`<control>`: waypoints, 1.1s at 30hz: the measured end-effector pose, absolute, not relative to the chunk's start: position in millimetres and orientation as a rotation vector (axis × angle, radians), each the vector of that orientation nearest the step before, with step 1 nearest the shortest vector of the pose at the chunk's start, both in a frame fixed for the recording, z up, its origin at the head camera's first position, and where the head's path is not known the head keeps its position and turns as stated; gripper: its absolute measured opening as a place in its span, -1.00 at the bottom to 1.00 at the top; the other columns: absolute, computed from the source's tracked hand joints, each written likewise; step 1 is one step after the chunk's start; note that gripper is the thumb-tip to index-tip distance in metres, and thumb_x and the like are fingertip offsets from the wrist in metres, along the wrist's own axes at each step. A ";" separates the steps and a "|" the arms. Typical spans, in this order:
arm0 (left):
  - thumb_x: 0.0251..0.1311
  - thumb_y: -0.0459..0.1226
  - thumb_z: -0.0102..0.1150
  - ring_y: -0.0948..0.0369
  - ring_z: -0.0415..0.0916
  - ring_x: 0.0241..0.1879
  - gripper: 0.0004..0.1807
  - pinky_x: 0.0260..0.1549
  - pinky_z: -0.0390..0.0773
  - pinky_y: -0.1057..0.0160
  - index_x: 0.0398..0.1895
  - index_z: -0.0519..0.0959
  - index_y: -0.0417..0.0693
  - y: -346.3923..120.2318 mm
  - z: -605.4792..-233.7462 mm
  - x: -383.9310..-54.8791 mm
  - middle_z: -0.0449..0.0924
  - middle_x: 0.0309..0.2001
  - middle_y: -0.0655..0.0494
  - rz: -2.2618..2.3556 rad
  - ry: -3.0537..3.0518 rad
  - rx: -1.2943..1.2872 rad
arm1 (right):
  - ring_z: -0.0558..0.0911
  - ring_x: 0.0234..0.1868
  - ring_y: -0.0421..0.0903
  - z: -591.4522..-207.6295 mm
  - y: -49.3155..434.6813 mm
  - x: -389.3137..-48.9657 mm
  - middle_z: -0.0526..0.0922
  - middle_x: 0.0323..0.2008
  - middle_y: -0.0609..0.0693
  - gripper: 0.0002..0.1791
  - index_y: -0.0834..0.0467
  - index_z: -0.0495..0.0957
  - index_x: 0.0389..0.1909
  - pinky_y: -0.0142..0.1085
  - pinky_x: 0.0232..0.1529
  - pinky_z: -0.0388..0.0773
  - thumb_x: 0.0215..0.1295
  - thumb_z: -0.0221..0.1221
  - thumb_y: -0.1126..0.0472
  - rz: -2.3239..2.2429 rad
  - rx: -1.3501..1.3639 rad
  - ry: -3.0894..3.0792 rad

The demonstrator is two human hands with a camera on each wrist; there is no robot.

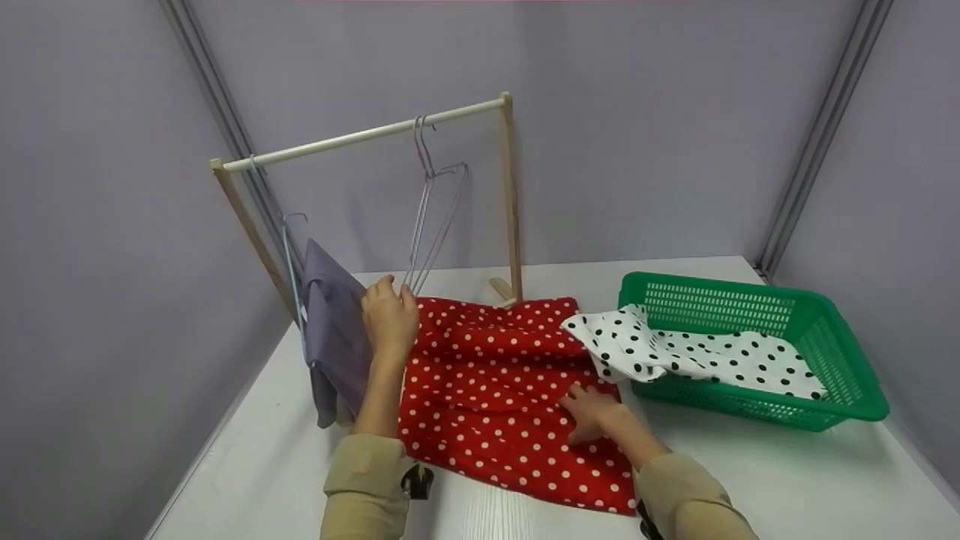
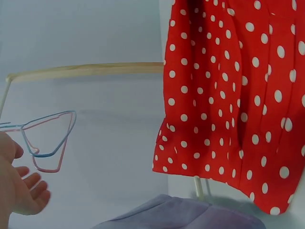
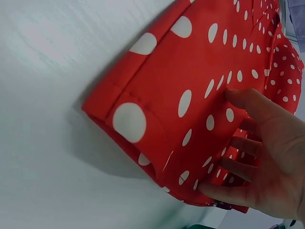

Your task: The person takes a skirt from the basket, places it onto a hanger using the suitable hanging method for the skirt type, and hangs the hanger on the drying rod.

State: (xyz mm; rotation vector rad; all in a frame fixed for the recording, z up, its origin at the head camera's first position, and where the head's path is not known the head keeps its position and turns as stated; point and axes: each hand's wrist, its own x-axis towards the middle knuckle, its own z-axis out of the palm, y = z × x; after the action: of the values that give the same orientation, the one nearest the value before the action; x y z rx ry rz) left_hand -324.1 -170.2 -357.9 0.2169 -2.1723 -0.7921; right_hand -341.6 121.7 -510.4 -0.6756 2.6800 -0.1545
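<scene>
A red cloth with white dots (image 1: pixel 495 390) lies spread and slightly wrinkled on the white table. My right hand (image 1: pixel 592 412) rests on its right part, fingers spread; the right wrist view shows the fingertips (image 3: pixel 233 95) touching the fabric near a hemmed corner. My left hand (image 1: pixel 390 322) is raised over the cloth's left edge, in front of the wire hangers (image 1: pixel 424 225) on the rail. Loosely bent fingers (image 2: pixel 33 183) show in the left wrist view, with nothing seen between them. Left of that hand, a purple cloth (image 1: pixel 334 322) hangs on a light blue hanger (image 1: pixel 292 277).
A wooden rack (image 1: pixel 360 136) with a white rail stands behind the red cloth. To the right, a green plastic basket (image 1: pixel 840 330) holds a white cloth with black dots (image 1: pixel 750 360), part of which hangs over its left rim. Grey walls enclose the table.
</scene>
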 end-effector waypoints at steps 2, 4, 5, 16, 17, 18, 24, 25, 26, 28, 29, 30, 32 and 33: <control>0.21 -0.32 0.02 -0.19 0.43 -0.08 -0.70 -0.06 0.35 -0.05 -0.11 0.54 -0.40 -171.7 -355.5 -326.8 0.54 -0.11 -0.30 -0.878 -2.212 0.270 | 0.27 0.20 0.19 -510.6 121.5 -342.0 0.31 0.12 0.10 -0.32 0.09 0.39 0.15 0.07 0.08 0.30 -0.04 0.34 0.01 -0.160 -0.680 2.683; 0.21 -0.31 0.01 -0.18 0.46 -0.09 -0.71 -0.07 0.36 -0.05 -0.16 0.57 -0.39 -172.8 -353.6 -328.5 0.56 -0.14 -0.29 -0.925 -2.239 0.294 | 0.27 0.20 0.19 -510.3 121.4 -341.9 0.31 0.12 0.11 -0.31 0.09 0.39 0.15 0.08 0.07 0.30 -0.05 0.34 0.01 -0.163 -0.679 2.685; 0.20 -0.31 0.01 -0.18 0.47 -0.10 -0.72 -0.08 0.37 -0.05 -0.19 0.58 -0.38 -173.2 -352.8 -328.9 0.56 -0.16 -0.29 -0.936 -2.249 0.296 | 0.26 0.21 0.19 -510.2 121.4 -341.8 0.31 0.14 0.11 -0.30 0.09 0.38 0.16 0.08 0.08 0.29 -0.06 0.34 0.01 -0.161 -0.676 2.686; 0.10 -0.37 0.03 -0.17 0.49 -0.21 -0.79 -0.20 0.41 -0.06 -0.36 0.58 -0.40 -172.3 -348.6 -334.8 0.55 -0.29 -0.28 -0.944 -2.264 0.310 | 0.23 0.24 0.21 -509.6 122.1 -342.3 0.27 0.22 0.13 -0.26 0.08 0.37 0.19 0.11 0.10 0.26 -0.08 0.35 -0.01 -0.170 -0.667 2.684; 0.09 -0.37 0.04 -0.17 0.50 -0.20 -0.79 -0.20 0.42 -0.06 -0.36 0.58 -0.39 -172.2 -349.1 -335.7 0.56 -0.29 -0.28 -0.943 -2.258 0.307 | 0.23 0.24 0.21 -510.0 122.1 -342.1 0.27 0.22 0.13 -0.26 0.08 0.37 0.19 0.11 0.10 0.26 -0.08 0.35 -0.01 -0.170 -0.666 2.686; 0.09 -0.36 0.05 -0.17 0.49 -0.20 -0.79 -0.20 0.41 -0.06 -0.34 0.58 -0.39 -171.8 -350.0 -336.3 0.55 -0.29 -0.28 -0.934 -2.252 0.301 | 0.23 0.25 0.21 -510.3 122.1 -341.8 0.27 0.22 0.13 -0.26 0.08 0.37 0.19 0.11 0.11 0.26 -0.08 0.35 -0.01 -0.172 -0.665 2.685; -0.01 -0.43 0.16 -0.16 0.44 -0.23 -0.82 -0.21 0.39 -0.04 -0.29 0.55 -0.34 -168.6 -355.0 -340.6 0.51 -0.29 -0.26 -0.726 -2.186 0.193 | 0.20 0.27 0.21 -511.2 122.2 -342.0 0.26 0.23 0.13 -0.29 0.10 0.37 0.19 0.11 0.14 0.22 -0.04 0.33 0.02 -0.179 -0.654 2.686; -0.03 -0.45 0.15 -0.16 0.44 -0.26 -0.84 -0.23 0.39 -0.05 -0.32 0.54 -0.34 -168.2 -355.8 -341.4 0.50 -0.31 -0.26 -0.665 -2.181 0.177 | 0.19 0.28 0.21 -511.3 122.1 -342.0 0.25 0.23 0.13 -0.29 0.10 0.37 0.19 0.11 0.14 0.21 -0.04 0.33 0.01 -0.176 -0.651 2.689; -0.04 -0.47 0.14 -0.16 0.44 -0.28 -0.85 -0.25 0.40 -0.05 -0.35 0.54 -0.36 -167.9 -356.5 -342.1 0.49 -0.33 -0.26 -0.606 -2.179 0.162 | 0.19 0.28 0.21 -510.9 121.9 -341.6 0.25 0.24 0.13 -0.28 0.09 0.37 0.20 0.11 0.15 0.21 -0.03 0.33 0.01 -0.176 -0.650 2.689; -0.03 -0.49 0.11 -0.16 0.42 -0.32 -0.90 -0.30 0.40 -0.05 -0.40 0.51 -0.39 -167.4 -357.3 -343.0 0.46 -0.38 -0.26 -0.502 -2.176 0.146 | 0.19 0.28 0.22 -510.6 121.7 -341.0 0.24 0.25 0.14 -0.28 0.10 0.36 0.20 0.11 0.14 0.21 -0.04 0.33 0.01 -0.169 -0.660 2.695; -0.03 -0.49 0.10 -0.16 0.42 -0.34 -0.92 -0.32 0.40 -0.04 -0.43 0.50 -0.40 -167.1 -357.6 -343.7 0.45 -0.39 -0.26 -0.454 -2.174 0.143 | 0.19 0.28 0.23 -510.7 121.8 -340.8 0.24 0.25 0.14 -0.28 0.10 0.37 0.20 0.11 0.14 0.22 -0.04 0.33 0.00 -0.164 -0.667 2.699; -0.02 -0.49 0.09 -0.17 0.42 -0.35 -0.93 -0.35 0.41 -0.04 -0.46 0.49 -0.41 -166.9 -357.7 -344.2 0.44 -0.41 -0.27 -0.414 -2.170 0.142 | 0.20 0.28 0.23 -510.6 121.8 -340.3 0.25 0.25 0.14 -0.28 0.10 0.37 0.20 0.10 0.13 0.23 -0.04 0.33 0.00 -0.159 -0.672 2.703; 0.00 -0.49 0.07 -0.17 0.41 -0.37 -0.92 -0.36 0.41 -0.03 -0.49 0.48 -0.43 -166.1 -356.9 -345.1 0.42 -0.44 -0.27 -0.375 -2.159 0.141 | 0.21 0.26 0.22 -510.5 122.2 -339.9 0.26 0.23 0.14 -0.28 0.10 0.37 0.19 0.10 0.12 0.25 -0.04 0.33 -0.01 -0.153 -0.682 2.710; 0.00 -0.49 0.07 -0.16 0.41 -0.38 -0.92 -0.36 0.40 -0.02 -0.50 0.47 -0.43 -165.7 -356.1 -345.4 0.42 -0.45 -0.27 -0.368 -2.154 0.141 | 0.22 0.26 0.22 -510.7 122.6 -339.8 0.27 0.22 0.15 -0.28 0.11 0.38 0.18 0.10 0.11 0.26 -0.05 0.33 -0.01 -0.150 -0.688 2.714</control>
State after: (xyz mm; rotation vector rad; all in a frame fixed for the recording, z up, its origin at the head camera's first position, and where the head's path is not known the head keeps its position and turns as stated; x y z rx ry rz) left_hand -345.4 -165.7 -356.1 0.1407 -2.1542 -0.3682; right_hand -339.8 122.6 -510.7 -0.6881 2.7140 -0.1496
